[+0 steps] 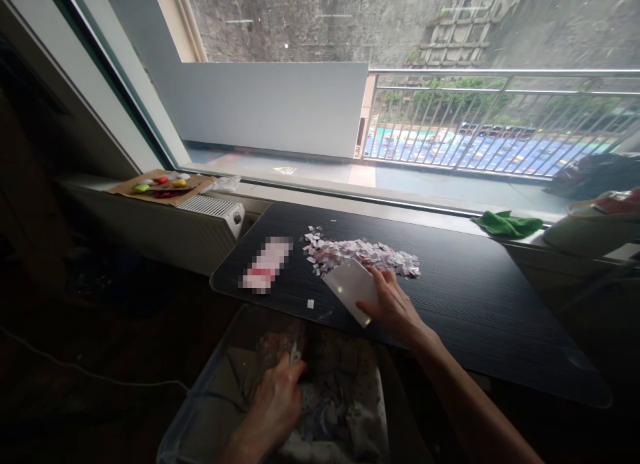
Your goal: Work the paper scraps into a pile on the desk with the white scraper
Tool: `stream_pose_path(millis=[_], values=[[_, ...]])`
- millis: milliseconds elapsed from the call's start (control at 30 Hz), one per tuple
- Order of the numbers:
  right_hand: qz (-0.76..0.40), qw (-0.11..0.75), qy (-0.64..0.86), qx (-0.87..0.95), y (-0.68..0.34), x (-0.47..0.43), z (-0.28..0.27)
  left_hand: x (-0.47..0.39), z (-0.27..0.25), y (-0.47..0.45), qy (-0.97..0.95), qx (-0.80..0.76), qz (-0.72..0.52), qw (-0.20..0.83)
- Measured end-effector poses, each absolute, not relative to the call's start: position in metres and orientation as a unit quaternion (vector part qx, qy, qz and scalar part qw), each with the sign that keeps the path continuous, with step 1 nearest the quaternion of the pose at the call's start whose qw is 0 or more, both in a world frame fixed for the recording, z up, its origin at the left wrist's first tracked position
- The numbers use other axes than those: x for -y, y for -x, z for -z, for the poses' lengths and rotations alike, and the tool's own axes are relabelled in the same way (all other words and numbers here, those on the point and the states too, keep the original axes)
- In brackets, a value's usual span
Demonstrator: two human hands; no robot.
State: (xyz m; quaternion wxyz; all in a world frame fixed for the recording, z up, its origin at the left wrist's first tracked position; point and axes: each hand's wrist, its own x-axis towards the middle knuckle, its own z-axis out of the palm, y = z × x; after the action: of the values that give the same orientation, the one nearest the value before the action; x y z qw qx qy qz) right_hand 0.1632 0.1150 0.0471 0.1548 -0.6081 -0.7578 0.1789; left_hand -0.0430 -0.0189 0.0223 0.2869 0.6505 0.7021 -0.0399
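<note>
Dark tabletop [480,291], glossy white panel [349,288].

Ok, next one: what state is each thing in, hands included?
Right hand: grip closed on the white piece
White piece: held beside the paper scraps
Paper scraps: loose, heaped
Single scrap: lying apart
Left hand: at the bin, grip unclear
Bin: open, holding things
Green cloth: crumpled
Cardboard: lying under coloured items
Pixelated item: details hidden
</note>
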Motion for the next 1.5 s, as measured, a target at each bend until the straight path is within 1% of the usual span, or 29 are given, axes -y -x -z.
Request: stream_pose_path(millis=[67,133,200,267,367,500,633,833,967,1000,1067,1133,1200,1367,1500], values=[[-0.249,0.218,0.6,0.728,-0.169,-0.121,-0.047,0.019,-0.023,0.042,-0.65,-0.702,0.038,0.289],[-0.336,0.263,0.57,0.702,-0.172,-0.127,-0.05,0.02,-0.023,0.043,-0.65,-0.704,0.029,0.286],[-0.401,0.283,0.541,0.683,-0.17,-0.132,-0.053,0.022,-0.023,0.044,-0.647,-0.707,0.024,0.286],[-0.423,0.289,0.533,0.673,-0.164,-0.137,-0.055,0.024,-0.023,0.047,-0.64,-0.709,0.022,0.295],[-0.418,0.281,0.529,0.683,-0.151,-0.144,-0.056,0.028,-0.021,0.051,-0.631,-0.713,0.002,0.305],[-0.404,0.23,0.507,0.725,-0.146,-0.145,-0.059,0.032,-0.018,0.057,-0.623,-0.723,-0.027,0.298],[-0.395,0.192,0.484,0.757,-0.152,-0.14,-0.066,0.033,-0.018,0.058,-0.621,-0.724,-0.026,0.298],[-0.365,0.224,0.513,0.744,-0.149,-0.131,-0.064,0.03,-0.018,0.057,-0.632,-0.718,-0.019,0.291],[-0.396,0.202,0.484,0.753,-0.16,-0.119,-0.066,0.026,-0.021,0.053,-0.639,-0.713,0.012,0.289],[-0.402,0.208,0.49,0.745,-0.168,-0.115,-0.066,0.025,-0.022,0.051,-0.641,-0.711,0.02,0.288],[-0.406,0.248,0.531,0.701,-0.191,-0.111,-0.065,0.023,-0.023,0.044,-0.65,-0.706,0.035,0.28],[-0.393,0.319,0.584,0.635,-0.218,-0.108,-0.063,0.02,-0.021,0.036,-0.668,-0.691,0.045,0.273],[-0.351,0.375,0.632,0.58,-0.245,-0.107,-0.061,0.017,-0.017,0.027,-0.69,-0.671,0.051,0.268],[-0.283,0.399,0.659,0.572,-0.277,-0.102,-0.063,0.008,-0.01,0.011,-0.709,-0.651,0.091,0.256],[-0.224,0.379,0.67,0.598,-0.267,-0.104,-0.062,0.006,-0.014,0.009,-0.698,-0.657,0.118,0.258]])
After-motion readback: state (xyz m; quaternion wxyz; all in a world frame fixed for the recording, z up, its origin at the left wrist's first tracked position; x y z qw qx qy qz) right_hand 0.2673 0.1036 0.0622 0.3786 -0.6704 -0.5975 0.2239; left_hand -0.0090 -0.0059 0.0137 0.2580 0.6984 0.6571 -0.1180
